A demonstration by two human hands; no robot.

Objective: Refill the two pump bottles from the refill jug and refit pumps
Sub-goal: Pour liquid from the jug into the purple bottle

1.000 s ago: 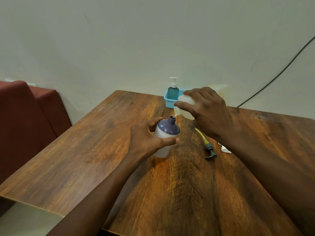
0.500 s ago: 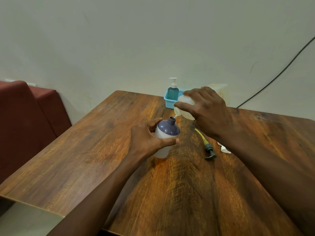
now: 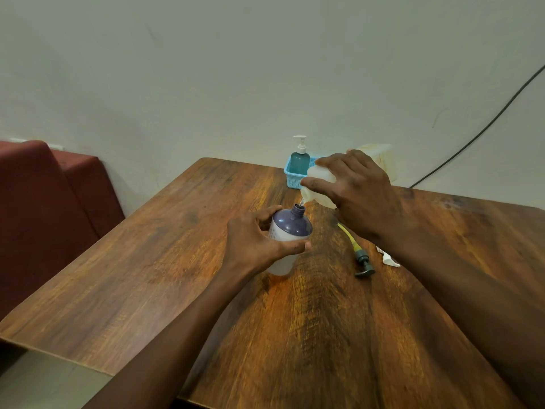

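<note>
The right hand [image 3: 358,190] wraps right over the jug [image 3: 320,174], so most of its body is covered. Only the spout end and a pale back corner peek out. Whether anything runs from the spout into the bottle [image 3: 292,225] is too fine to tell. The left hand [image 3: 253,246] hides the bottle's left side, and the label print is too small to read. At the far edge of the table [image 3: 147,276], the right end of the basket [image 3: 295,180] sits behind the jug. Toward the right edge, a white pump [image 3: 389,258] lies half under the forearm. The table's near edge is cut off at the bottom.

At centre of tabletop [image 3: 147,276], open bottle [image 3: 290,228] beneath tilted jug [image 3: 320,175]; loose pump [image 3: 361,256] lying just right; behind, second bottle [image 3: 299,162] standing in basket [image 3: 290,180].
</note>
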